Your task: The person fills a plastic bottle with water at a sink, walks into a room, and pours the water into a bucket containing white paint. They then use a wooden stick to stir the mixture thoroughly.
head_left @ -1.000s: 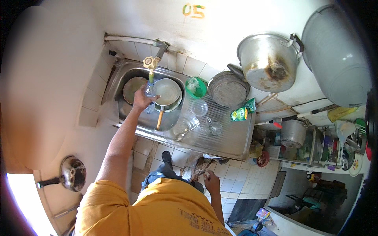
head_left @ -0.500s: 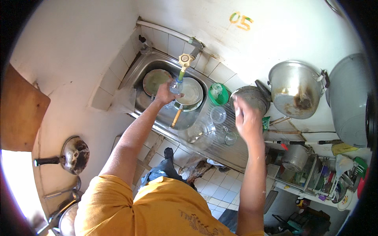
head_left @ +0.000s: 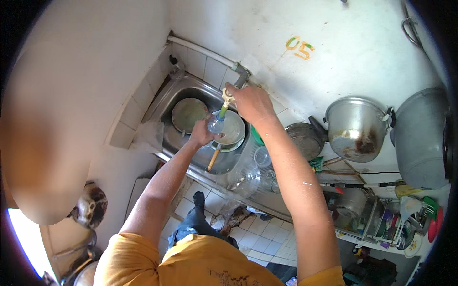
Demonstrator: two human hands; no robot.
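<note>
My left hand [head_left: 202, 133] is over the steel sink [head_left: 164, 145], its fingers and thumb closed around a clear bluish container [head_left: 216, 125] right below the spout. The spout carries a short green hose [head_left: 223, 112]. My right hand [head_left: 252, 101] grips the cream tap handle [head_left: 228, 97] from the right, and its fingertips are partly hidden. Below the left hand, a light pan with a wooden handle [head_left: 214, 158] rests on a plate in the sink. A round dish [head_left: 188, 114] holding cloudy liquid sits to its left.
Clear containers [head_left: 245, 181] stand on the drainboard right of the sink. A green bowl [head_left: 257, 137] is mostly behind my right forearm. Pots [head_left: 357, 128] hang on the right wall, above a rack of utensils [head_left: 386, 219]. A blurred rounded shape [head_left: 47, 143] covers the left side.
My right hand has moved left from above the drainboard onto the tap handle. My left hand stays at the spout with the clear container. A blurred shape has appeared at the left.
</note>
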